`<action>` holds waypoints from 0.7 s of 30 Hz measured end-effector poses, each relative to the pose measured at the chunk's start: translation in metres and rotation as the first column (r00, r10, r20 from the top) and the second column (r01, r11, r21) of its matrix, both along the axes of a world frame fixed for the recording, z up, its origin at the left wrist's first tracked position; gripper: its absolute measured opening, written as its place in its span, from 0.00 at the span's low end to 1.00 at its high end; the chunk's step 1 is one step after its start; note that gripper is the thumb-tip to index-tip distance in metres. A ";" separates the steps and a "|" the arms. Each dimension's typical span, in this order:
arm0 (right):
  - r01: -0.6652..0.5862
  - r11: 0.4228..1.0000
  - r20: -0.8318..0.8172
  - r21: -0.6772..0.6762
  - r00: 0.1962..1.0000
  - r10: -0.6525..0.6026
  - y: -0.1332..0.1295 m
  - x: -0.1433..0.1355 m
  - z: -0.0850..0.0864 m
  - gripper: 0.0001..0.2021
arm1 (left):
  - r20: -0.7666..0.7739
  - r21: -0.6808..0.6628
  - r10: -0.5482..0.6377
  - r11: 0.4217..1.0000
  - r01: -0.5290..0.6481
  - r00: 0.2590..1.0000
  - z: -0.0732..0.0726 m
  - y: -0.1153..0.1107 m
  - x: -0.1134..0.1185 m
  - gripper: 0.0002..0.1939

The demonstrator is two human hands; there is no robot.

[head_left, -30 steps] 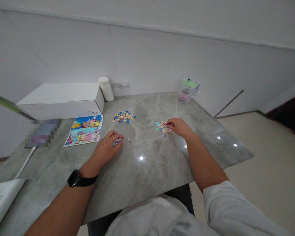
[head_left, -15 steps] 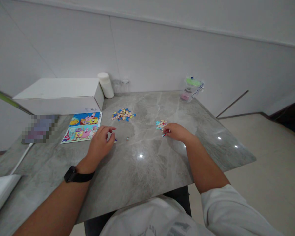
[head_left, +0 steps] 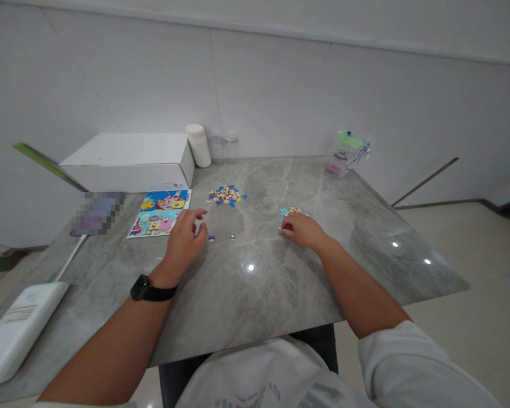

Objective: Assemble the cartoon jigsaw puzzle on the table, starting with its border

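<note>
My left hand (head_left: 186, 237) hovers by the lower right corner of a colourful cartoon picture sheet (head_left: 153, 225). Its fingers are curved, the thumb stands apart and nothing is between them. Just right of that thumb lies a small dark blue puzzle piece (head_left: 211, 238), with another loose piece (head_left: 232, 236) beyond it. At a small pile of light-coloured puzzle pieces (head_left: 285, 211), my right hand (head_left: 302, 229) has its fingertips pinched together, with a bit of a piece showing at them. The hand covers part of this pile. A larger puzzle-piece heap (head_left: 226, 195) sits farther back.
Along the wall stand a white box (head_left: 131, 150), a white bottle (head_left: 199, 146), two clear glasses (head_left: 230, 150) and a plastic bag (head_left: 347, 153). At left lie a blurred-out device (head_left: 97, 214) and a white power bank (head_left: 23, 331) joined by a cable (head_left: 71, 258).
The view has turned slightly left, so the table appears shifted right. My right hand has moved left across the small pile. The blue piece beside my left thumb shows more fully.
</note>
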State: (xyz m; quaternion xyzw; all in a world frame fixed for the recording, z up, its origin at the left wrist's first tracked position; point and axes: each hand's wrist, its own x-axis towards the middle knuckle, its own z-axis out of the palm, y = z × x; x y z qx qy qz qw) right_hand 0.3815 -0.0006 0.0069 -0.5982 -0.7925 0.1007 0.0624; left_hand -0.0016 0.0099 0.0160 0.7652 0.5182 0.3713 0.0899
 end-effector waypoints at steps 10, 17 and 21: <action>0.200 0.969 -0.096 0.147 0.978 -0.187 0.002 0.034 0.015 0.09 | 0.005 0.011 -0.002 1.000 0.002 1.000 0.003 -0.001 -0.001 0.16; 0.182 0.981 -0.055 0.071 0.982 -0.178 0.000 0.038 0.012 0.12 | 0.004 0.023 -0.002 1.000 0.002 1.000 0.002 -0.001 -0.002 0.16; 0.160 0.987 0.009 0.016 0.987 -0.160 0.001 0.040 0.007 0.08 | -0.001 0.012 -0.010 1.000 0.010 1.000 0.002 -0.001 -0.002 0.15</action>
